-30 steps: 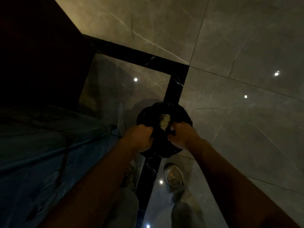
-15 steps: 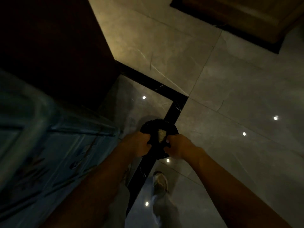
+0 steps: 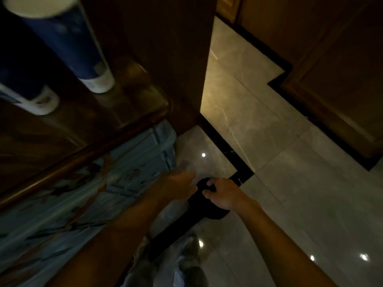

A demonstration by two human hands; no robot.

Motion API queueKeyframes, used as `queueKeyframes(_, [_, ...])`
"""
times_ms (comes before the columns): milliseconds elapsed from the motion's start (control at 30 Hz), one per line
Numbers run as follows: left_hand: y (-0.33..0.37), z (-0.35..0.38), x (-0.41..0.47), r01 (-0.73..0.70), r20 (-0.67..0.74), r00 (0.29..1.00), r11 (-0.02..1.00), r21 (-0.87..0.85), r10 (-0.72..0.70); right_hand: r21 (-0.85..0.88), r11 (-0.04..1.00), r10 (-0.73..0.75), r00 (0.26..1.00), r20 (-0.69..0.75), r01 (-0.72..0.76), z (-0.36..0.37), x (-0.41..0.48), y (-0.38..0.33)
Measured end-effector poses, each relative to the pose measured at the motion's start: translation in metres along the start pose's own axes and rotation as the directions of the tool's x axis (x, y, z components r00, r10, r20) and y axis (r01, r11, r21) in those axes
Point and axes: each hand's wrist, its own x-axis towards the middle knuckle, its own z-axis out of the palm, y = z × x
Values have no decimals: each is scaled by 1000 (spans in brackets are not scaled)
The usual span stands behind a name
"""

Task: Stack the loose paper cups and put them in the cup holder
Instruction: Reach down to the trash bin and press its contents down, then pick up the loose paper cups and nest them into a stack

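The right hand (image 3: 222,194) is clenched on a dark bag (image 3: 209,212) low over the floor (image 3: 290,162), the left hand (image 3: 178,184) blurred beside it, grip unclear, while two tall blue cup stacks (image 3: 68,41) stand on the wooden bench (image 3: 116,104) at about eleven o'clock, left hand nearer.

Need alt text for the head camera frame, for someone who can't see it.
Seen from above in dim light, the right hand grips a black bag over a glossy tiled floor, the left hand beside it. Two tall blue-and-white cup stacks stand on a dark wooden counter at upper left.
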Motion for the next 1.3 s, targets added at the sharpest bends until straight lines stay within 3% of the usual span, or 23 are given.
queueKeyframes(167, [-23,-42,-68,8,-111,994,998,-55,-14,-16,999,-45,998,50,46,-12,-32,-61])
queueKeyframes(367, [-59,-85,-156,13,-264,964,998,-55,-27,-115,978,-179,983,-28,175,-13,-66,-141])
queueKeyframes(633, [-127,-116,-271,22,-477,877,998,-64,-50,-245,925,-315,946,-71,289,7,-96,-260])
queueKeyframes(767, [-174,-119,-322,62,-555,827,995,-76,-94,-221,904,-404,899,-167,365,25,-106,-319])
queueKeyframes(1100, [-284,-89,-387,275,-648,654,921,-276,-390,-402,746,-631,756,-172,531,73,-102,-417])
queueKeyframes(1300, [-310,-57,-375,450,-567,609,831,-327,-554,-511,676,-671,730,-128,532,96,-71,-427])
